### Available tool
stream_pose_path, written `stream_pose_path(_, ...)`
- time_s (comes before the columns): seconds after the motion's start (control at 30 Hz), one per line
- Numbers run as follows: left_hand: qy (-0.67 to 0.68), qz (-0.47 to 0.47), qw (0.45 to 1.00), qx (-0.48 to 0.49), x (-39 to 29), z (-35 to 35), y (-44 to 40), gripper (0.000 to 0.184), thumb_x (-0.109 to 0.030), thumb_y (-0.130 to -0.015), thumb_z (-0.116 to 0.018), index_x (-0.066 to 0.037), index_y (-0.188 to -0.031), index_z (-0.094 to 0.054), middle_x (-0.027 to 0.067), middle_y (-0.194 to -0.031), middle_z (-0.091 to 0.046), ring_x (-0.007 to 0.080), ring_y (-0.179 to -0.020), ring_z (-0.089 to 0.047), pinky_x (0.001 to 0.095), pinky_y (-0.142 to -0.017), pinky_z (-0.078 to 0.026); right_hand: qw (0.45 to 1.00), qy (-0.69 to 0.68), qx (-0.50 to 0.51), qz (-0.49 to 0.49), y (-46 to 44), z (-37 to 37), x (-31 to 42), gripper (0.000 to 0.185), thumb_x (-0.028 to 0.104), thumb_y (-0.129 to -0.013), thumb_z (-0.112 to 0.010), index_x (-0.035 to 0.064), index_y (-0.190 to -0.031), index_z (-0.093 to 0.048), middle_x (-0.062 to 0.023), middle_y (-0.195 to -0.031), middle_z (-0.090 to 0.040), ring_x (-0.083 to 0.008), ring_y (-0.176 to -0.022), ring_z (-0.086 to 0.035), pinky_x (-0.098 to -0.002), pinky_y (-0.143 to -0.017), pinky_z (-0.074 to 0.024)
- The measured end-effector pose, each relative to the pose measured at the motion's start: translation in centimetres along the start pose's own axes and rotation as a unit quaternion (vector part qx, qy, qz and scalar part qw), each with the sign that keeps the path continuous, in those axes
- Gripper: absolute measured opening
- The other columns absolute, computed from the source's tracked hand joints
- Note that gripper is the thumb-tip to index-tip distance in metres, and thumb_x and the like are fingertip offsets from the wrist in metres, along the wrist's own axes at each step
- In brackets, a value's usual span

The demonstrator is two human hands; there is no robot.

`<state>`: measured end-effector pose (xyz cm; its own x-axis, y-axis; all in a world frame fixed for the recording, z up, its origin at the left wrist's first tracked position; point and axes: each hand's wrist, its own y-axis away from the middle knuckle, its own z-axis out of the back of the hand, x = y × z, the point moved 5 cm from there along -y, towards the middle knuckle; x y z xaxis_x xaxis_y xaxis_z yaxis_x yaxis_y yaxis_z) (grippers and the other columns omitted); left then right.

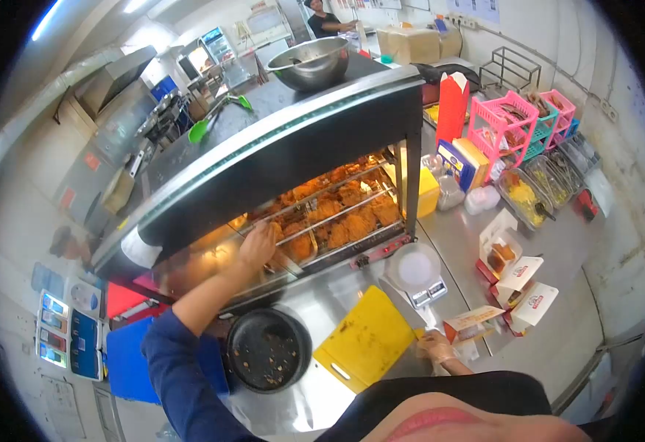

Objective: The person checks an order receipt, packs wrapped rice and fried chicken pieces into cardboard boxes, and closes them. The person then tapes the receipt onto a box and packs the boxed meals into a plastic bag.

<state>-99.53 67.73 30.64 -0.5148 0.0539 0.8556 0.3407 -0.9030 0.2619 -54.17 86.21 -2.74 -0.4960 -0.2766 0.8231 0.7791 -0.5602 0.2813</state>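
My left hand (258, 247) reaches to the front of a lit warming cabinet (293, 158), its fingers bent together beside the trays. Whatever those fingers hold is hidden. Pieces of fried chicken (348, 230) fill the trays inside, behind metal bars. My right hand (438, 346), in a clear plastic glove, is low on the counter between a yellow cutting board (363, 339) and an open carton (473, 324). Its fingers look curled, but I cannot make out what is in them. A black round pan (269, 350) with crumbs stands left of the board.
A digital scale (414, 269) sits below the cabinet's right end. Open boxes (517, 276), one holding food, stand to the right. Pink baskets (503, 125) and trays line the wall. A steel bowl (309, 62) rests on the cabinet. Another person (324, 22) is at the back.
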Motion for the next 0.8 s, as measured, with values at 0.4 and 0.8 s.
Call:
stream_pose_path(0.4,0.489,-0.017,0.833,-0.257,-4.6,24.4,-15.7,0.029,-0.007,-0.074,-0.058,-0.006,-0.103,-0.060,0.0115,-0.103,-0.057,0.0272,-0.105,-0.054,0.0442,-0.090,-0.045,0.940,-0.318,0.008,-0.126,4.9,2.9,4.3,0.035,0.009,-0.083,-0.064,0.0068,-0.115,-0.050,-0.0094,-0.087,-0.058,-0.0218,-0.069,-0.063,-0.0347,-0.053,-0.0536)
stream_pose_path(0.8,0.689,0.236,0.500,-0.469,-14.7,22.4,4.4,0.015,-0.005,-0.074,-0.065,-0.008,-0.087,-0.059,0.0110,-0.100,-0.059,0.0330,-0.106,-0.051,0.0460,-0.097,-0.037,0.649,-0.743,0.161,-0.017,7.1,9.9,15.7,0.052,0.031,-0.091,-0.058,0.0112,-0.138,-0.042,-0.0083,-0.119,-0.060,-0.0223,-0.104,-0.059,-0.0373,-0.086,-0.0503)
